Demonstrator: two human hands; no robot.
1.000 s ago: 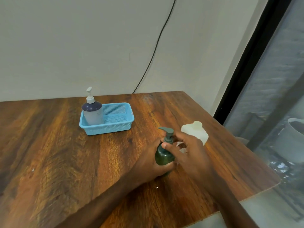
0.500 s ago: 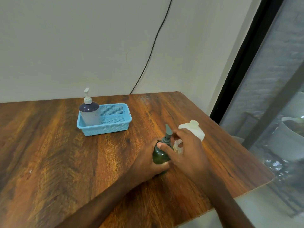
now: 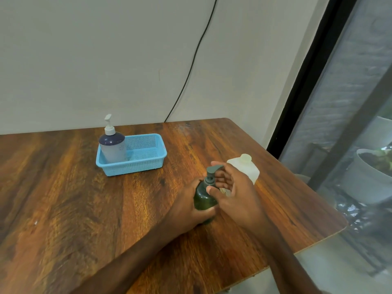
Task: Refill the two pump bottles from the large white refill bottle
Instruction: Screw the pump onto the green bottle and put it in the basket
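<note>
Step in hand: opening the first bottle, I judge; nothing on the counter [image 3: 63, 198] is being poured yet.
Left hand: the left hand [image 3: 188, 209] wraps its fingers round the body of the green pump bottle [image 3: 203, 199], which stands upright on the counter near its right edge.
Right hand: the right hand [image 3: 239, 198] has thumb and fingers curled narrowly about the neck below the pump head [image 3: 213, 169], as if to twist it.
Next move: it calls for turning the pump loose while the left hand keeps the body from spinning, then lifting it straight out so that its tube clears the mouth.
Green bottle contents: the plastic is dark and I cannot tell the level.
Refill bottle: the large white refill bottle [image 3: 249, 169] stands just behind the right hand, capped and partly hidden; how full it is I cannot tell.
Basket: the blue basket [image 3: 148, 165] sits well apart, towards the wall, and holds the second pump bottle [image 3: 112, 147] upright at its left end, pump on.
Second bottle contents: dark at the shoulder and pale below; the level is unclear.
</note>
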